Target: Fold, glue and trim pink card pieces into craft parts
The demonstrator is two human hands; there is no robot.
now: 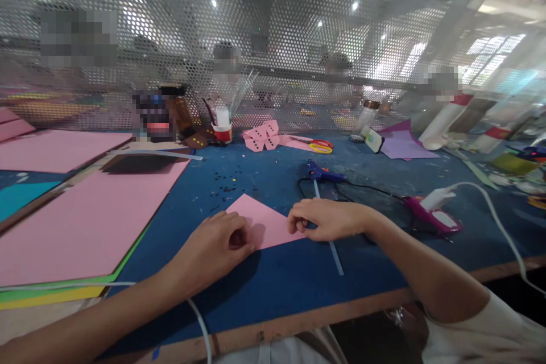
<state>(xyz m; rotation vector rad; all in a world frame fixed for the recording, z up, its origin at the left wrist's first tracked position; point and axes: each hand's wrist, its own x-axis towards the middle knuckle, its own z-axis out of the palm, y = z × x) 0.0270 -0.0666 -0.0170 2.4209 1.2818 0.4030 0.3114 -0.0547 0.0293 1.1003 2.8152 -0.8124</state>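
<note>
A small piece of pink paper (268, 224), with a pointed top and a straight lower edge, lies on the blue table in front of me. At its lower left edge sits my left hand (224, 234), fingers curled and thumb and fingertips closed on the paper. My right hand (326, 219) is closed at the right corner, its bent fingertips against the sheet. Just beyond it rests a blue glue gun (324, 172), with a pale glue stick (336, 259) reaching below my right wrist.
Large pink sheets (81, 222) are stacked at left. Toward the back are a pink butterfly cutout (261, 137), scissors (321, 147), a red-and-white cup (222, 132) and purple paper (405, 143). A magenta power strip (439, 219) with cords lies at right. A perforated metal screen (281, 23) stands behind.
</note>
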